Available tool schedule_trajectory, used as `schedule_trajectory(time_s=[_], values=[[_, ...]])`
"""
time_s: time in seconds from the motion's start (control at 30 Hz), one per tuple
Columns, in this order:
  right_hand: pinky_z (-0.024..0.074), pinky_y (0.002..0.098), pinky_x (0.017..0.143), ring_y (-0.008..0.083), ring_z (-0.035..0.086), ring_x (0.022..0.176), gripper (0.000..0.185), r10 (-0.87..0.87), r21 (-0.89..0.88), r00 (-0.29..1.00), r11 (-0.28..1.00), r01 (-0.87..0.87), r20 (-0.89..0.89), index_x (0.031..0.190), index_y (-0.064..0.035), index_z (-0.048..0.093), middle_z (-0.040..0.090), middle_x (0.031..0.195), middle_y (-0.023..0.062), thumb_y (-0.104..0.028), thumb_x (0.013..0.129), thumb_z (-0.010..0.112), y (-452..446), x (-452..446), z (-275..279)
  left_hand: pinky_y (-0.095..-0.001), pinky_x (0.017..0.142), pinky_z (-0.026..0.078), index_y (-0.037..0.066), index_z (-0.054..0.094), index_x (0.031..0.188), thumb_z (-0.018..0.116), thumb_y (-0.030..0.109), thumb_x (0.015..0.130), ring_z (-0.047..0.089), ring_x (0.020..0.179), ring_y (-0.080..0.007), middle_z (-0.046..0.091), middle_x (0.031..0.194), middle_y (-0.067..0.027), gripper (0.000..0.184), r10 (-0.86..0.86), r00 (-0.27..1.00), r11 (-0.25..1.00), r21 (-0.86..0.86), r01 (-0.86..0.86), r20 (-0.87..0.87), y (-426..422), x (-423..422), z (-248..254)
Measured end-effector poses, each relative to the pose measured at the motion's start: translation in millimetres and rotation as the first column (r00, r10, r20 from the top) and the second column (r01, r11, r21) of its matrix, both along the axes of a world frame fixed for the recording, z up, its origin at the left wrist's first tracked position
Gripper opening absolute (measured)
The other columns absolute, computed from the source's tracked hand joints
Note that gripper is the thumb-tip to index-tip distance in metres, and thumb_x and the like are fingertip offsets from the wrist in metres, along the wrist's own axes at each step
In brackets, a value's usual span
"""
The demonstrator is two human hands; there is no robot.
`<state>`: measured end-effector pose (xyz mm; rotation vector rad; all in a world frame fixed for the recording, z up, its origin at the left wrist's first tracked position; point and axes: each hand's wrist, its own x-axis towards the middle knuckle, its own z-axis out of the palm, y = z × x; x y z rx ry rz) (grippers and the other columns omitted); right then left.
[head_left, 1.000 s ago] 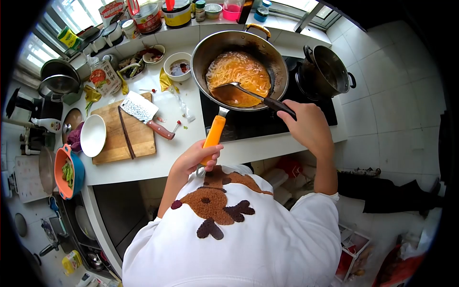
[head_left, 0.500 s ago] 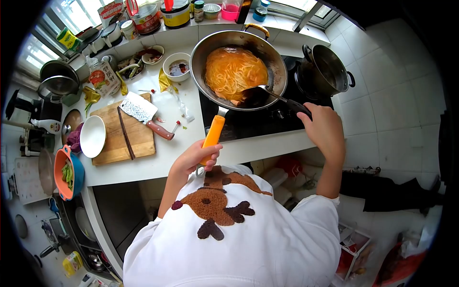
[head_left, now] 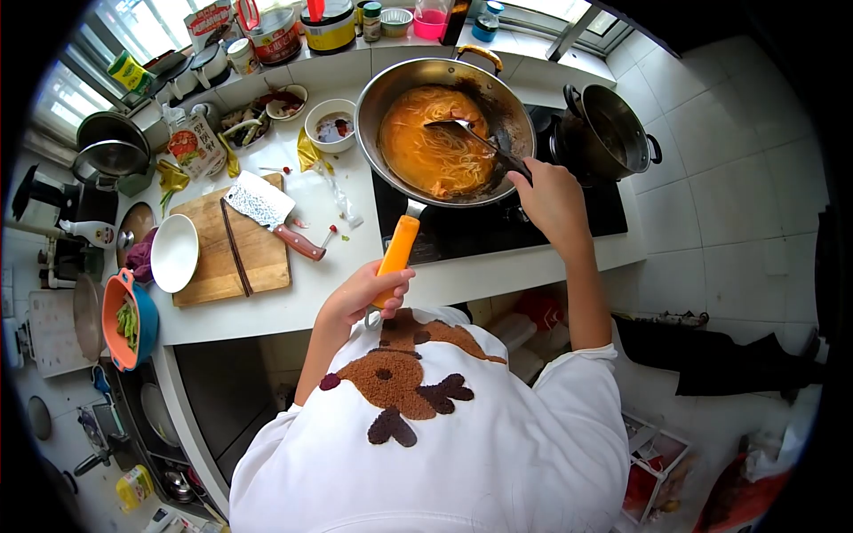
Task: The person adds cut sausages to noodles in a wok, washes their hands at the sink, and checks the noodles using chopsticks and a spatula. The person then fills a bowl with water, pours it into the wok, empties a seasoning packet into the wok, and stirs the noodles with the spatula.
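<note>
My left hand (head_left: 364,295) is closed around the orange handle of a large steel wok (head_left: 375,169), which stands on the black cooktop (head_left: 409,238). Inside the wok, noodles (head_left: 444,164) lie in an orange-red broth. The black handle of a spatula (head_left: 484,139) is gripped in my right hand (head_left: 553,202), over the wok's right rim. The spatula's metal blade is above or at the surface of the noodles near the wok's middle; whether it touches them I cannot tell.
Right of the wok stands a dark two-handled pot (head_left: 613,133). On the counter to the left, a cleaver (head_left: 262,202) and chopsticks (head_left: 233,249) lie on a wooden cutting board (head_left: 200,235), beside a white bowl (head_left: 174,253). A bowl of dark sauce (head_left: 330,126) is near the wok's left rim.
My right hand has moved left and slightly up with the spatula, whose blade has gone from the wok's lower right toward its middle. The noodles have shifted and more broth shows. My left hand stays put.
</note>
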<state>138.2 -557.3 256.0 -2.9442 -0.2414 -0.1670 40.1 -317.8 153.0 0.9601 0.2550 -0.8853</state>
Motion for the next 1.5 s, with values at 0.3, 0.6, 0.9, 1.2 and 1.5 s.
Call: schedule_trajectory(time_s=[0.3,0.6,0.9,1.2,1.5], values=[[0.0469,0.0378,0.058,0.0335,0.058,0.063,0.024,0.045,0.03,0.984,0.999,-0.04,-0.171,0.078,-0.0008,0.06,0.058,0.064,0.0177,-0.025,0.08,0.057,0,-31,38,-0.0194,0.035,0.033,0.006,0.048,0.092,0.057,0.017,0.082,0.039,0.041,-0.0055,0.044,0.061,0.0006,0.017,-0.009,1.0,1.0,-0.003,0.009,-0.003,1,0,-3],[0.0437,0.0363,0.057,0.0323,0.057,0.062,0.024,0.027,0.083,0.988,0.996,-0.015,-0.149,0.091,-0.0022,0.061,0.059,0.07,0.0167,-0.022,0.076,0.06,-19,-72,88,-0.0197,0.035,0.033,0.006,0.048,0.091,0.056,0.017,0.083,0.039,0.041,-0.0056,0.044,0.06,0.0006,0.017,-0.009,1.0,1.0,-0.018,0.009,-0.01,0,0,-3],[0.0436,0.0372,0.056,0.0332,0.057,0.062,0.028,0.062,0.042,0.964,0.998,-0.053,-0.258,0.093,-0.0013,0.061,0.058,0.069,0.0182,-0.022,0.075,0.061,-30,-72,102,-0.0198,0.035,0.032,0.006,0.048,0.091,0.056,0.017,0.083,0.04,0.041,-0.0057,0.044,0.059,0.0009,0.017,-0.002,1.0,1.0,-0.004,0.002,-0.008,0,0,-1],[0.0452,0.0381,0.06,0.0316,0.058,0.065,0.027,0.065,-0.108,0.935,0.988,-0.108,-0.348,0.097,-0.0052,0.059,0.06,0.072,0.0159,-0.023,0.076,0.06,-21,-30,61,-0.0197,0.035,0.033,0.005,0.048,0.092,0.056,0.017,0.083,0.04,0.041,-0.0058,0.044,0.06,0.001,0.017,-0.004,1.0,1.0,-0.018,0.004,0.015,1,0,-3],[0.0472,0.0373,0.063,0.0308,0.059,0.069,0.028,0.087,-0.105,0.974,0.988,-0.111,-0.21,0.1,-0.0071,0.059,0.061,0.075,0.0152,-0.02,0.075,0.061,-10,-17,37,-0.0197,0.035,0.033,0.006,0.048,0.091,0.056,0.018,0.083,0.04,0.042,-0.0057,0.044,0.06,0.0011,0.017,-0.01,1.0,1.0,-0.023,0.01,0.014,1,0,-3]])
